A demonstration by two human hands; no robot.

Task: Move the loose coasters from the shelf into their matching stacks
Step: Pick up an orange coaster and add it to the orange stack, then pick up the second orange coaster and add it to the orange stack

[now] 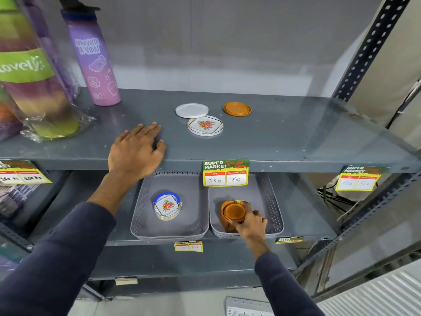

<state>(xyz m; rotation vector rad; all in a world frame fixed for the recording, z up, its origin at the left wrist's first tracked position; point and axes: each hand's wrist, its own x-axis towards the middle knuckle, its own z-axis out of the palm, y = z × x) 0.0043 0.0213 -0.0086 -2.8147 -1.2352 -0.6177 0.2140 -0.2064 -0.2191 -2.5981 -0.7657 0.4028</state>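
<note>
Three loose coasters lie on the upper grey shelf (284,137): a plain white one (191,110), a floral one (205,125) just in front of it, and an orange one (237,109) to the right. On the lower shelf, the left grey tray (145,226) holds a floral coaster stack (167,205) in a blue holder. The right grey tray (272,215) holds an orange stack (232,214). My right hand (250,221) grips the top orange coaster of that stack. My left hand (135,151) rests flat on the upper shelf's front edge, fingers apart, holding nothing.
Tall purple bottles (93,58) and a wrapped striped bottle (34,74) stand at the upper shelf's left. Price tags (225,172) hang from the shelf edges. A perforated upright post (373,42) bounds the right side. Cables hang behind the lower right.
</note>
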